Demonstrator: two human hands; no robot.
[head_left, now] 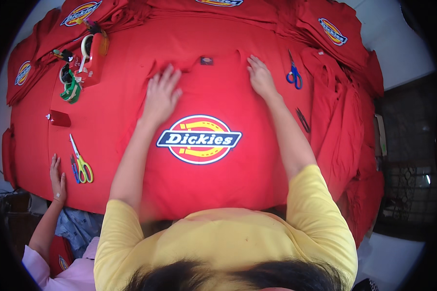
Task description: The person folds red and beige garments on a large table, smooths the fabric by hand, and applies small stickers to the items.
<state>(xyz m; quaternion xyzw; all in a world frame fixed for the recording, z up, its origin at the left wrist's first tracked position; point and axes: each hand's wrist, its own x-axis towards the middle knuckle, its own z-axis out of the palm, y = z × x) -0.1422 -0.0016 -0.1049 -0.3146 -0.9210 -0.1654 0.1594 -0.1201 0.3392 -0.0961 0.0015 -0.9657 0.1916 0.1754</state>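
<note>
With the grip open in both the blurred left hand (162, 96) and the right hand (261, 80), near the top corners of a red shirt (212, 94). Spread flat on the tabletop (124, 51), with blue scissors (293, 71) to the right, yellow scissors (79, 159) and another person's hand (58, 180) to the left.

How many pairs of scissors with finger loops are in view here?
2: yellow-handled scissors at the left, near another person's hand, and blue-handled scissors just right of the wearer's right hand. Others may be hidden.
</note>
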